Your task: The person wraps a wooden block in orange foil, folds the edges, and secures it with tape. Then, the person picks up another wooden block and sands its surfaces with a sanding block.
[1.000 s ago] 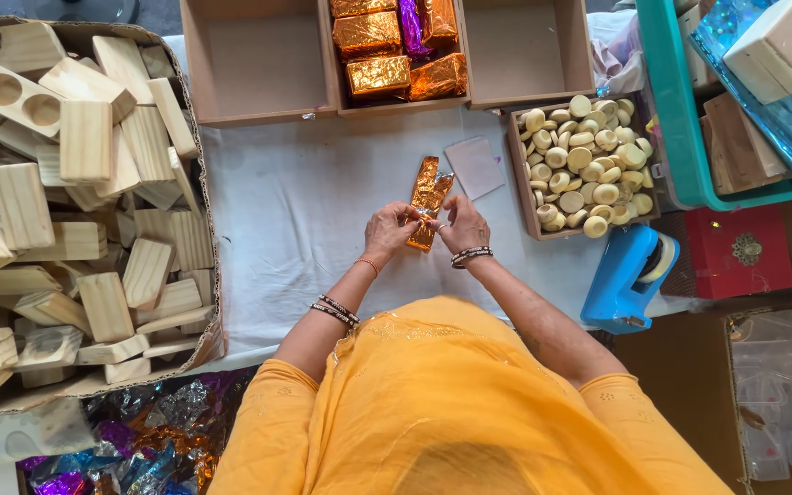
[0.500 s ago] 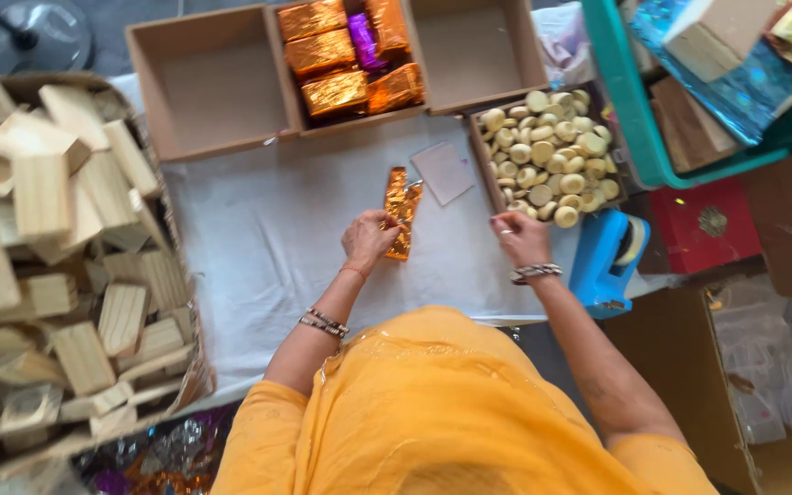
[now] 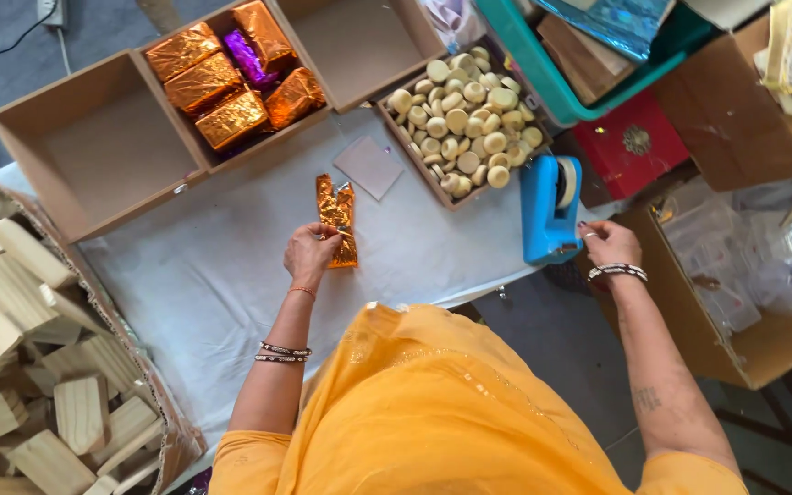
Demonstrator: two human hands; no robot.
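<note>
Left hand (image 3: 312,254) grasping orange foil packet (image 3: 336,220) on white tabletop (image 3: 203,275). Right hand (image 3: 609,243), at three o'clock, grip released, fingertips just beside blue tape dispenser (image 3: 547,209).

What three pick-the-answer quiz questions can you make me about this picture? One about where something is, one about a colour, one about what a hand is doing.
1. Where is the tape dispenser?
A. Right beside the right hand
B. Inside the empty box
C. On the wood blocks

2. What colour is the one odd packet among the orange packets?
A. Green
B. Purple
C. White

3. What is the left hand doing?
A. Resting flat and empty
B. Holding a wood block
C. Holding an orange foil piece

Answers: 1 A, the blue dispenser sits at the cloth's edge next to the right hand's fingers. 2 B, a single purple packet lies between the orange ones in the box. 3 C, the fingers pinch the foil near its lower end over the white cloth.
</note>
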